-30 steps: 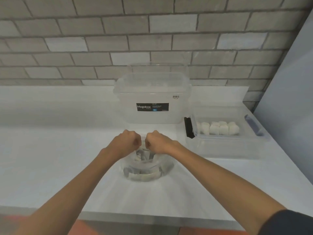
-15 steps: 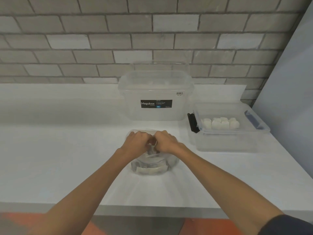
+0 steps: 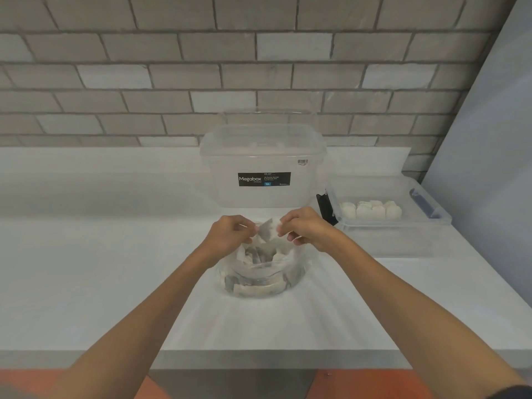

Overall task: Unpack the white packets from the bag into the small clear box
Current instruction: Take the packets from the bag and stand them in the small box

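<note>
My right hand (image 3: 305, 229) pinches a white packet (image 3: 269, 229) in its fingers just above the bag (image 3: 259, 280). The fingers of my left hand (image 3: 230, 235) clamp the bag's rim beside it. The small clear box (image 3: 388, 240) sits well to the right on the bench (image 3: 86, 269).

Label (image 3: 264, 179) fine print unreadable, packets (image 3: 259, 254) in bag (image 3: 291, 279) blurred together, elbows beyond bottom edge.

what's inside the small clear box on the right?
A row of white packets standing side by side in the small clear box. Whether more lie behind or under them cannot be seen.
</note>
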